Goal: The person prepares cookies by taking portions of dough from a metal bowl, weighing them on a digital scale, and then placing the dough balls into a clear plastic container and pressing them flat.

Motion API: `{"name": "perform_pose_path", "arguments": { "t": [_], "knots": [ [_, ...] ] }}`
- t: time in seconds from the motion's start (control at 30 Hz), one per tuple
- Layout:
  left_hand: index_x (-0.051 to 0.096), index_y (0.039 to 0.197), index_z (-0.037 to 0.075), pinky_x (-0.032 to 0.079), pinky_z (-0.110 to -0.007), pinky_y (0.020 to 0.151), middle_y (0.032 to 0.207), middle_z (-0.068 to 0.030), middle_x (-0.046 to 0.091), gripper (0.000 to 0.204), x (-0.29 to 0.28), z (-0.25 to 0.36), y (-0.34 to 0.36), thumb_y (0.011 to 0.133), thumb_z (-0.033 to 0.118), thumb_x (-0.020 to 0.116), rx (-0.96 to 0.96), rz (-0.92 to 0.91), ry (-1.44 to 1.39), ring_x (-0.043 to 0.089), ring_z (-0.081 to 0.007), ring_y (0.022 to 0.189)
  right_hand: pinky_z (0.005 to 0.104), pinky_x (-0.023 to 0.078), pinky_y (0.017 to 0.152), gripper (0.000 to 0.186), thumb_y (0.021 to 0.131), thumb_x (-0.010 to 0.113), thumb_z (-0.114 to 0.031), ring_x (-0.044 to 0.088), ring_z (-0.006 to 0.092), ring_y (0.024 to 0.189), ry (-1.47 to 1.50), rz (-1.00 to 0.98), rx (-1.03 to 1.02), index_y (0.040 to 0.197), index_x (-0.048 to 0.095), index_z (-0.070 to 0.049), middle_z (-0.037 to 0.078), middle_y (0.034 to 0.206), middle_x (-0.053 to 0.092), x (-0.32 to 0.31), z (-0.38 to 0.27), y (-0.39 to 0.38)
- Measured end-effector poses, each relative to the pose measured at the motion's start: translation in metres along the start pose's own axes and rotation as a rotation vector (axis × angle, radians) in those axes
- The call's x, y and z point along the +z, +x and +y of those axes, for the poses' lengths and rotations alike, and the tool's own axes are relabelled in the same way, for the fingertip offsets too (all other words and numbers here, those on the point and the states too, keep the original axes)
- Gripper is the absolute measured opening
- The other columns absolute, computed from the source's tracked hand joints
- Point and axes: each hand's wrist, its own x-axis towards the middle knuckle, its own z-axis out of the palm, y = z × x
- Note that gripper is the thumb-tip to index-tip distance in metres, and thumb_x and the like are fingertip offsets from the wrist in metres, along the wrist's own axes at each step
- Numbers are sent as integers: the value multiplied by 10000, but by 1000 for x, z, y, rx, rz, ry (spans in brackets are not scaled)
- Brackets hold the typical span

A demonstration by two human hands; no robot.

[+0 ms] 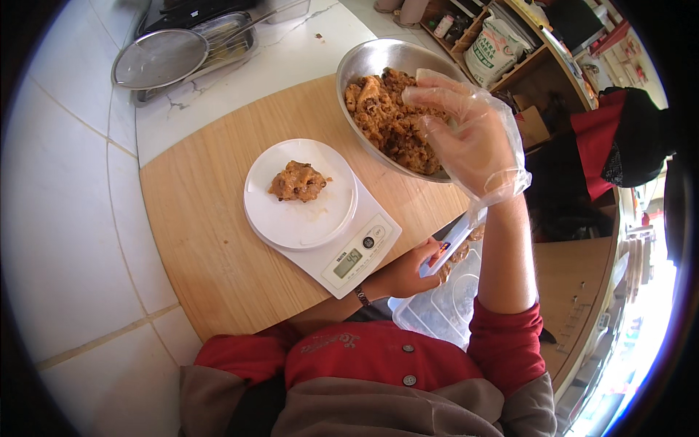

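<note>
My right hand, in a clear plastic glove, hovers over the right side of a steel bowl. Its fingers are curved and apart from the thumb, with nothing seen between them. Inside the bowl is a chunky brown marinated meat mixture. One lump of the mixture rests on the round white plate of a digital kitchen scale. My bare left hand, with a watch at the wrist, grips the edge of a clear plastic container below the board's edge. Brown lumps show along the container's far side.
Scale and bowl stand on a wooden board over a white marbled counter. A mesh strainer lies on a metal tray at the back left. Tiled wall borders the left. Shelves with a white sack stand right.
</note>
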Motion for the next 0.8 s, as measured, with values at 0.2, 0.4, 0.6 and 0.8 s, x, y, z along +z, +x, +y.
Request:
{"name": "perform_pose_path", "arguments": {
  "t": [0.2,0.4,0.6,0.8],
  "knots": [
    [470,840,49,411,-278,657,897,-80,478,239,0,-4,-1,679,45,647,86,36,47,491,-157,744,368,502,687,144,759,624,-78,643,300,764,-113,-120,168,879,703,-72,162,778,650,11,1,-1],
    [465,851,59,401,-272,653,852,-56,447,252,0,1,0,679,63,650,40,20,-13,468,-155,712,369,503,685,106,748,632,-42,637,297,749,-123,-150,143,833,688,-71,151,781,649,23,14,-5],
    [459,844,66,383,-263,635,825,-46,447,251,-2,6,1,681,72,650,73,30,-19,454,-143,688,353,512,714,161,740,625,12,632,293,810,-164,234,-79,868,675,-73,126,908,654,25,1,-1],
    [455,836,66,368,-265,614,797,-38,424,244,-3,6,1,684,76,646,111,53,42,434,-137,668,380,506,678,93,781,621,-35,612,320,783,-148,110,-121,857,664,-67,124,820,646,22,-13,4]
  ]
}}
